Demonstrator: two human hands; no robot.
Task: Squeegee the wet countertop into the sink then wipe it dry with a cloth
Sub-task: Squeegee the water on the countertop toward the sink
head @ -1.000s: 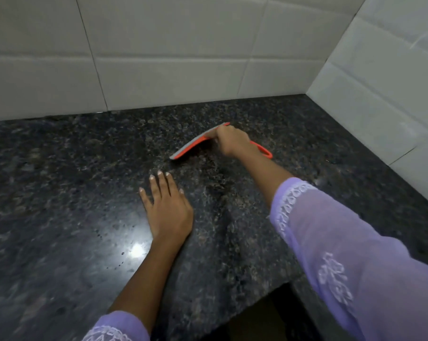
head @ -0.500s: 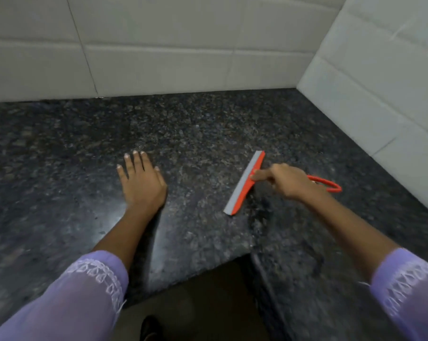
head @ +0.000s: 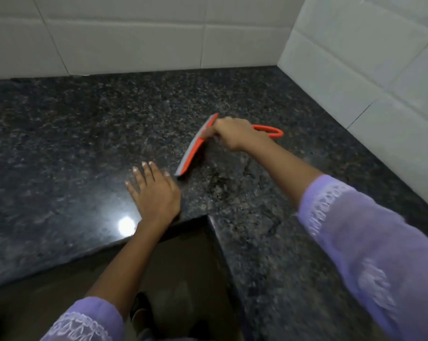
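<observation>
Squeegee (head: 195, 146) being held blade-down on the granite countertop (head: 72, 143), just right of frame centre.

The squeegee is lying slantwise, its grey rubber edge touching the stone and its orange loop handle trailing toward the right; it is looking light and rigid in the frame, with only the rubber lip likely flexing, so the handle near the head is probably the sound place to grip and press. The right hand (head: 235, 136) is curling around that spot, holding the tool. The left hand (head: 154, 193) is resting flat with straight fingers just below and left of the blade's lower tip, near the inner counter corner. White wall tiles (head: 134, 33) are filling the top and right; no sink or cloth is showing.
</observation>
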